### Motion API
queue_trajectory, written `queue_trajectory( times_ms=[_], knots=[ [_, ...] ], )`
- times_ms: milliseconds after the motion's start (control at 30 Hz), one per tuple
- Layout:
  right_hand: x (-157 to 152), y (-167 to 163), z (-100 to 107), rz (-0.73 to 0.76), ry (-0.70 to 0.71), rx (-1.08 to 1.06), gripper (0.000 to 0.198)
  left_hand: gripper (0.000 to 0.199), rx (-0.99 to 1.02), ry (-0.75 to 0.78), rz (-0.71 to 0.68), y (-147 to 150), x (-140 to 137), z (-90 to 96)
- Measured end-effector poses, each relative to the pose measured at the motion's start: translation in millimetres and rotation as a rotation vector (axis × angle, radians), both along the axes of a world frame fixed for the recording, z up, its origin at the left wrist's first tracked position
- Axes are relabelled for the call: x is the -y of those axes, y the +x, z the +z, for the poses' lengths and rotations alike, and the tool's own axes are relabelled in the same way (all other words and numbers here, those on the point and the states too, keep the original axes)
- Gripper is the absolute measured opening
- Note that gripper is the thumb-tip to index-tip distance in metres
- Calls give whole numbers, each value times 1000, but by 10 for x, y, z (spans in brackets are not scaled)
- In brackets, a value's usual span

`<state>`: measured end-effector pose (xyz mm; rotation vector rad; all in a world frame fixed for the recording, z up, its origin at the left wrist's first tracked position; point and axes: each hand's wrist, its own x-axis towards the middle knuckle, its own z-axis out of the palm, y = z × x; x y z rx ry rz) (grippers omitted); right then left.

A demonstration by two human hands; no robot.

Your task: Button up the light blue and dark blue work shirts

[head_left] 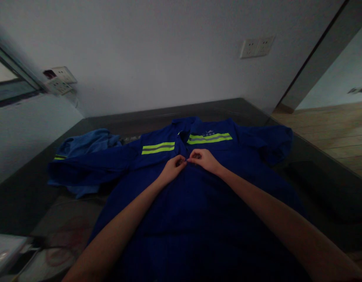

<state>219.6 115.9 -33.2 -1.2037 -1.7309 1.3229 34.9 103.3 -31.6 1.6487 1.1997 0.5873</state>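
A dark blue work jacket (pixel 181 203) with yellow-green and grey reflective stripes across the chest lies spread on a dark table, its collar toward the wall. At the middle of its front, just below the stripes, my left hand (pixel 173 168) pinches the front edge. My right hand (pixel 205 159) pinches the fabric right beside it, the fingertips of both hands nearly touching. Both hands are closed. Whether a button or other fastener is between the fingers is too small and dark to make out.
Under the jacket's left-side sleeve lies a bunched lighter blue garment (pixel 88 141). The dark table (pixel 225 105) stands against a white wall with sockets (pixel 257 47). A flat black object (pixel 319 188) is at right. A white device (pixel 7 250) with cables is at lower left.
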Motion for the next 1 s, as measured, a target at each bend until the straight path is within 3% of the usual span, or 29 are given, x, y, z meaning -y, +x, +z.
queue_trajectory(
  times_ms=[133, 400, 733, 1000],
  knots=[
    [-18, 19, -9, -64, -26, 1, 41, 16, 56, -14, 22, 7, -6, -16],
    [-29, 40, 72, 25, -11, 140, 37, 18, 96, -33, 36, -4, -10, -35],
    [-14, -10, 15, -27, -163, -3, 24, 14, -99, 68, -32, -1, 15, 78],
    [-1, -32, 48, -71, -240, -20, 17, 18, -53, 43, -34, 1, 31, 64]
  ],
)
